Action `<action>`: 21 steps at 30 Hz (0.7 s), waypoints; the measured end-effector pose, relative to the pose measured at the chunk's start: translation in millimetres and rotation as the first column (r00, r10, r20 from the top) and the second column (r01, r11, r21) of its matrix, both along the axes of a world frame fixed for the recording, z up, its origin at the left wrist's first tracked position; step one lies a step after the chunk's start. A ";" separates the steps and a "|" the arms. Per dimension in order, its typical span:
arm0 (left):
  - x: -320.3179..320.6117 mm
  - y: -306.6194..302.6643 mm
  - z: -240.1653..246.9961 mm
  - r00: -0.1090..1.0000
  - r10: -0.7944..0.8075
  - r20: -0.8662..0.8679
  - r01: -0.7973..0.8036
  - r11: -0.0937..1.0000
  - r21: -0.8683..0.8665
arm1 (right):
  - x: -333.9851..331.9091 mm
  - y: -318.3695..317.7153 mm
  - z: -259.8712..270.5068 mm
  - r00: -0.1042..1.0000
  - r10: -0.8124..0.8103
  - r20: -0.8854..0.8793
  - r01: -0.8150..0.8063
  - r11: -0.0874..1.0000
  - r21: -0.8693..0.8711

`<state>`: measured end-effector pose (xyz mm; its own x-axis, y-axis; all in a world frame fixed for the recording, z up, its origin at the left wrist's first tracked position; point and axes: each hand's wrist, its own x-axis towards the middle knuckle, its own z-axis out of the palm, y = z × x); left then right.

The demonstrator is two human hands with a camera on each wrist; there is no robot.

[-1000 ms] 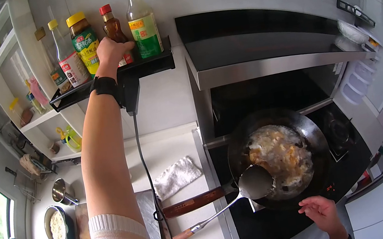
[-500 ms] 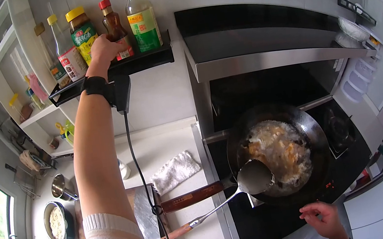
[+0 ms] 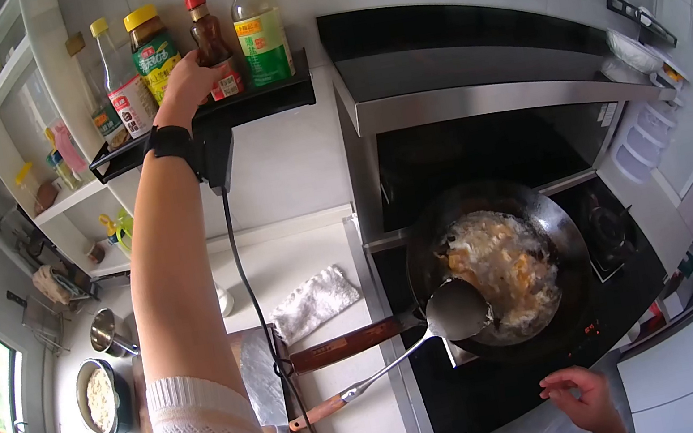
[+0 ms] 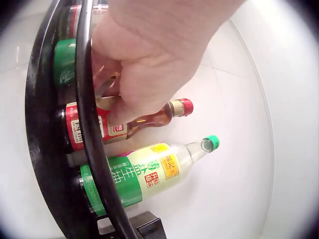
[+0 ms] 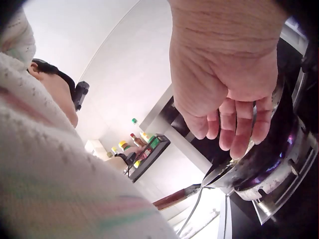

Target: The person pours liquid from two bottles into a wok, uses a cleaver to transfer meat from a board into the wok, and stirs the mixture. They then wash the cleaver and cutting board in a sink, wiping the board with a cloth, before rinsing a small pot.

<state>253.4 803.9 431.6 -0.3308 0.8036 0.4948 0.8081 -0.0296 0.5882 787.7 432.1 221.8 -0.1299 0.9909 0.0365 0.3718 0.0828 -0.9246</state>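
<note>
Resting its thumb against the label of the red-capped bottle (image 3: pixel 212 42), the left hand (image 3: pixel 187 85) bends its fingers in at that bottle's left side. Thumb contact clear in the left wrist view; whether the fingers grasp the glass, cannot tell.

Bottle stands upright on the black rack (image 3: pixel 291 91), just right of the fingers. Yellow-capped jar (image 3: pixel 147 41) close on their left; green-labelled bottle (image 3: pixel 263 46) farther right, past the red cap.

Right hand (image 3: pixel 582 401) holds nothing, fingers loosely bent. Wok (image 3: pixel 571 246) just beyond those fingers, ladle (image 3: pixel 457 309) over its near left edge.

Handling, my judgement: hard, probably glass, modest weight, breakable if dropped, slick if greasy. Best hold is round the labelled body below the shoulder; the narrow neck gives less purchase. Rack's front rail crosses low, so lift before drawing out.

Hard to make out: left fingertips hidden, jar largely covered by the hand in the left wrist view, green-labelled bottle's top cut off in the head view, liquid level unreadable.
</note>
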 end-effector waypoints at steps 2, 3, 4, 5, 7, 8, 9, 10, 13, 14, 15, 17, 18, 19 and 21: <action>7.0 -7.0 1.4 1.000 0.020 -0.016 -0.020 1.000 0.006 | -0.3 -1.0 -0.1 1.000 0.009 0.015 -0.009 1.000 -0.003; 9.0 -8.8 1.9 0.999 0.028 -0.017 -0.028 0.999 0.017 | -0.7 -1.3 -0.1 1.000 0.017 0.025 -0.017 1.000 -0.005; 10.9 -10.7 3.0 0.999 0.036 -0.020 -0.035 0.999 0.028 | -1.5 -1.5 0.2 1.000 0.016 0.025 -0.016 1.000 -0.007; 11.5 -8.5 2.8 0.999 0.030 -0.021 -0.030 0.999 0.021 | -3.8 -3.2 -0.2 1.000 0.000 0.010 0.000 1.000 -0.013; 11.8 -7.0 6.1 0.986 0.124 -0.114 -0.124 0.992 0.011 | -6.1 -3.9 -1.0 1.000 -0.013 -0.004 0.013 1.000 -0.016; 12.6 -7.7 7.4 0.986 0.124 -0.114 -0.123 0.992 0.010 | -7.2 -3.6 -1.4 1.000 -0.012 -0.007 0.012 1.000 -0.012; 13.8 -8.2 8.3 0.981 0.140 -0.134 -0.140 0.990 0.013 | -7.9 -3.3 -1.8 1.000 -0.011 -0.008 0.011 1.000 -0.007; 15.0 -8.7 8.5 0.976 0.156 -0.154 -0.156 0.988 0.015 | -8.5 -2.8 -2.0 1.000 -0.012 -0.007 0.012 1.000 -0.008; 5.2 5.5 1.2 0.984 0.123 -0.132 -0.102 0.982 0.158 | -10.6 -1.7 -3.0 1.000 -0.005 0.006 0.005 1.000 -0.002; 6.4 4.5 1.4 0.984 0.124 -0.132 -0.102 0.982 0.157 | -11.4 -1.3 -3.0 1.000 -0.006 0.005 0.006 1.000 -0.007; 8.4 4.1 2.4 0.984 0.125 -0.128 -0.106 0.983 0.149 | -12.1 -0.8 -2.9 1.000 -0.007 0.004 0.007 1.000 -0.011; 8.6 4.7 2.3 0.984 0.127 -0.123 -0.109 0.984 0.142 | -13.1 -0.7 -4.8 1.000 -0.014 -0.016 0.014 1.000 -0.018; 7.1 6.3 1.6 0.986 0.112 -0.122 -0.094 0.984 0.149 | -13.7 -0.6 -5.5 0.999 -0.022 -0.037 0.021 0.999 -0.025; 5.4 7.7 0.7 0.988 0.098 -0.122 -0.078 0.985 0.156 | -14.6 -0.1 -5.2 0.999 -0.021 -0.036 0.020 0.999 -0.026; -6.8 18.6 -0.7 0.997 0.039 -0.065 -0.029 0.989 0.144 | -15.4 1.5 -3.6 1.000 -0.013 -0.016 0.013 0.999 -0.034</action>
